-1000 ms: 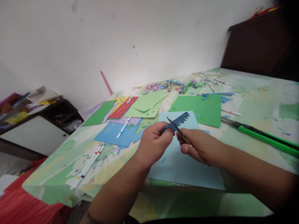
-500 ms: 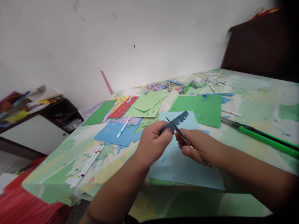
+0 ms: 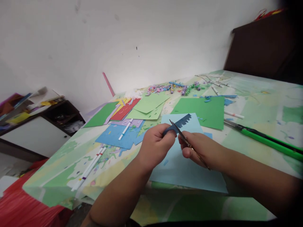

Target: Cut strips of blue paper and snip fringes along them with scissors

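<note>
My left hand [image 3: 155, 145] is closed, pinching a dark blue paper strip [image 3: 181, 122] with a fringed upper edge. My right hand [image 3: 201, 148] grips small thin scissors [image 3: 183, 137], whose blades meet the strip right by my left thumb. Both hands hover over a light blue paper sheet [image 3: 187, 170] lying near the table's front edge. The scissor handles are mostly hidden inside my right hand.
Green [image 3: 203, 110], light green [image 3: 149, 105], red [image 3: 124, 108] and blue [image 3: 115, 135] sheets lie on the patterned table [image 3: 260, 104]. Large green-handled scissors [image 3: 262, 137] lie at right. Markers [image 3: 88, 168], paper scraps and curled pieces [image 3: 175, 87] are scattered about. A dark cabinet [image 3: 262, 44] stands back right.
The scissor blades have shifted slightly along the dark blue strip, close to my left thumb. Both hands stay almost in place.
</note>
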`<state>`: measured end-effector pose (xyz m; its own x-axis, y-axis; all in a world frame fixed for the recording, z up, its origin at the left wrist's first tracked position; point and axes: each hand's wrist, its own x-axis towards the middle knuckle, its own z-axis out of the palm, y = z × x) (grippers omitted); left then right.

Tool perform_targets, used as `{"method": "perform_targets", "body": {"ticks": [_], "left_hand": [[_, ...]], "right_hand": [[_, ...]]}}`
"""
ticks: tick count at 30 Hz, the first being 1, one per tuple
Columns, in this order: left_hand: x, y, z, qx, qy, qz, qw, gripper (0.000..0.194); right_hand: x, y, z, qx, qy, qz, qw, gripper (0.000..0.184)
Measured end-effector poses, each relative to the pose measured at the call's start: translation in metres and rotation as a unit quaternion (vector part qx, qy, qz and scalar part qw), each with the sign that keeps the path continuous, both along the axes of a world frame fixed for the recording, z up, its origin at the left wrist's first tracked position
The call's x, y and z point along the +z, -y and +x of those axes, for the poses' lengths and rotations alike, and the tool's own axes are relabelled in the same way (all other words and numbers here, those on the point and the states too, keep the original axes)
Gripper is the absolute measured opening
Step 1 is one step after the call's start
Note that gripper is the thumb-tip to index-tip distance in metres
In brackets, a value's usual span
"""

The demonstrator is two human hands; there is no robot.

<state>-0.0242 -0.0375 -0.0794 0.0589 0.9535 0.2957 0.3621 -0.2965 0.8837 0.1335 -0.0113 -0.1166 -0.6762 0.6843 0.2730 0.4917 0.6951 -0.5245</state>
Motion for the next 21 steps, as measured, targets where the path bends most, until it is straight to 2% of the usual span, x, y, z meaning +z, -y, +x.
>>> {"method": "perform_targets", "body": {"ticks": [4, 15, 21], "left_hand": [[0.0012, -0.0005, -0.0012, 0.013, 0.001, 0.005, 1.0, 0.014], [-0.0012, 0.0004, 0.0008, 0.018, -0.019, 0.021, 0.999, 0.016], [-0.0034, 0.0014, 0.0011, -0.004, -0.033, 0.036, 0.999, 0.014]], "right_hand": [[0.0005, 0.0013, 0.0003, 0.018, 0.005, -0.001, 1.0, 0.019], [0.0006, 0.0027, 0.0017, 0.029, -0.01, -0.014, 0.999, 0.022], [0.0013, 0.0033, 0.0012, 0.037, -0.024, -0.019, 0.999, 0.023]]}}
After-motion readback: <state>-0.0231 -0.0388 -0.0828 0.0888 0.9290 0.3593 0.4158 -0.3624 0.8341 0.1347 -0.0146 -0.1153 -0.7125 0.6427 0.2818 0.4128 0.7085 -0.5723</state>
